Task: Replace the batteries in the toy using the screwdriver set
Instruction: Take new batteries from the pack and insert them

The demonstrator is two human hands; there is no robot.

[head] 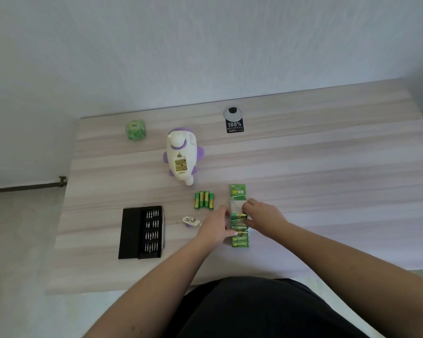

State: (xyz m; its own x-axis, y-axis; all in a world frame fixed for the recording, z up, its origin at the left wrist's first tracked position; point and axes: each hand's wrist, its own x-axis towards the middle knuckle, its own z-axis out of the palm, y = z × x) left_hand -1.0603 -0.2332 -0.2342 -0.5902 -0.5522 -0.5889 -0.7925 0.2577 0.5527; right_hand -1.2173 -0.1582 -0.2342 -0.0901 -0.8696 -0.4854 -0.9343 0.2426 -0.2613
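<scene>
The toy (181, 156) lies on its front near the middle of the desk (327, 167), its battery bay uncovered and looking empty, though the frame is too small to be sure. The cover (190, 221), with what seem to be screws resting on it, lies lower down, between the bit case (142, 232) and the hands. The case sits open at lower left of the desk with the driver (164, 230) along its right edge. Four loose cells (204, 200) lie side by side just below the toy; I judge these to be the old ones.

Both hands work on the battery pack (239, 215), a long green strip right of centre. The left hand (217, 225) pinches its left edge, fingers curled. The right hand (261, 213) grips the strip from the right, fingertips curled on the wrapper.

So unscrewing, opening and emptying appear done. Left to do: free fresh cells from the pack, seat them in the bay, refit the cover and drive the screws home.

A green cube (135, 130) sits at upper left of the desk, a grommet (233, 113) and black tag (235, 126) at the far edge.
</scene>
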